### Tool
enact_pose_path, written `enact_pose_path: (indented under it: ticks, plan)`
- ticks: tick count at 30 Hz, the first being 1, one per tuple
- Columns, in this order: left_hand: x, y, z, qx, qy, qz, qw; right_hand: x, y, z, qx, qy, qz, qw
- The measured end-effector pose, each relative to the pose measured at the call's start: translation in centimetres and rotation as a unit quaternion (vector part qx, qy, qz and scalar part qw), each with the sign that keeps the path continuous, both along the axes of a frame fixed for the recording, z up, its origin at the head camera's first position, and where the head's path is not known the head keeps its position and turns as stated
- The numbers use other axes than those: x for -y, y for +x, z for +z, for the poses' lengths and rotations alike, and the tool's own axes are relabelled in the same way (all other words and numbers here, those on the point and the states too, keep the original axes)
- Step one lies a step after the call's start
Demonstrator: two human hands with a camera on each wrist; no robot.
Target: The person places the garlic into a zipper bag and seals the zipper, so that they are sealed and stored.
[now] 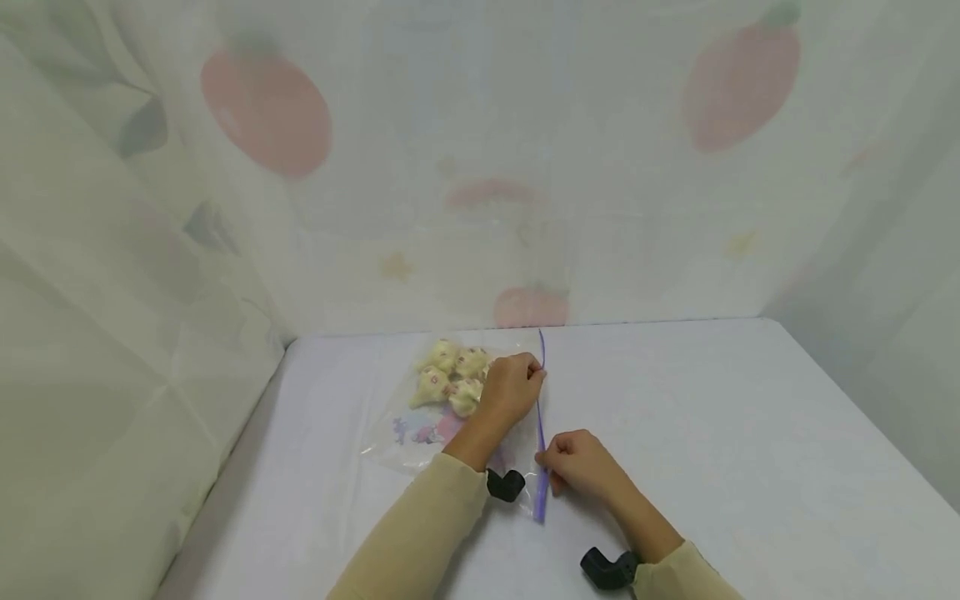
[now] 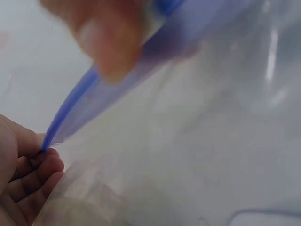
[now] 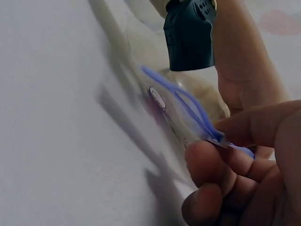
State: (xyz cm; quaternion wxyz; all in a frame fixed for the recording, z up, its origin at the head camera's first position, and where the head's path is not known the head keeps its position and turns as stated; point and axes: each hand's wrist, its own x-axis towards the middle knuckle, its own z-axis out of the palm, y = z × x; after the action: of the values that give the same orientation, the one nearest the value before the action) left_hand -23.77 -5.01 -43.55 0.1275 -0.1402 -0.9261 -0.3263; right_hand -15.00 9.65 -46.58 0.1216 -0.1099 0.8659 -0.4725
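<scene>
A clear zip bag with a purple-blue zip strip lies across the table. Several rounded, pale yellow pieces with small pinkish marks are inside it, and a coloured print shows on its lower part. My left hand pinches the strip near its far end, the forearm crossing over the bag. Nearer to me, my right hand pinches the same strip between thumb and fingers. In the right wrist view the two lines of the strip stand apart beside my fingertips. A blurred fingertip overlaps the strip in the left wrist view.
The bag rests on a white-covered table. Behind it hangs a pale curtain with strawberry prints, and more fabric closes in the left side. A black wrist device sits on the right wrist, another on the left.
</scene>
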Motion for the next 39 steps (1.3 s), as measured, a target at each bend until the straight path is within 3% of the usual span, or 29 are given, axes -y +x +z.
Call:
enact_pose_path:
  ticks: [7,12,19,25,30,34,39]
  plan:
    - [1.1,-0.8,0.2,0.015,0.046,0.024,0.9985,0.1,0.6,0.6,0.032,0.001,0.105,0.9939]
    - [1.5,-1.1,-0.2,0.016,0.049,0.033,0.9981,-0.2,0.7,0.9,0.050,0.002,0.161,0.9857]
    - [1.7,-0.7,-0.3,0.030,0.046,0.013,0.9984,-1.0,0.6,0.8,0.072,0.027,0.179,0.9809]
    - [2.1,-0.4,0.2,0.048,0.024,-0.012,0.9985,-1.3,0.2,1.3,0.072,0.033,0.197,0.9771]
    - [3.2,0.3,0.6,0.034,0.050,-0.019,0.9980,-1.3,-0.4,1.1,0.066,0.028,0.169,0.9830]
    - [5.4,1.2,0.7,0.030,0.090,0.017,0.9953,-1.4,-0.9,0.7,0.069,0.013,0.114,0.9910]
    - [10.3,1.9,0.3,0.038,0.131,0.068,0.9883,-1.2,-2.1,0.1,0.070,0.004,0.060,0.9958]
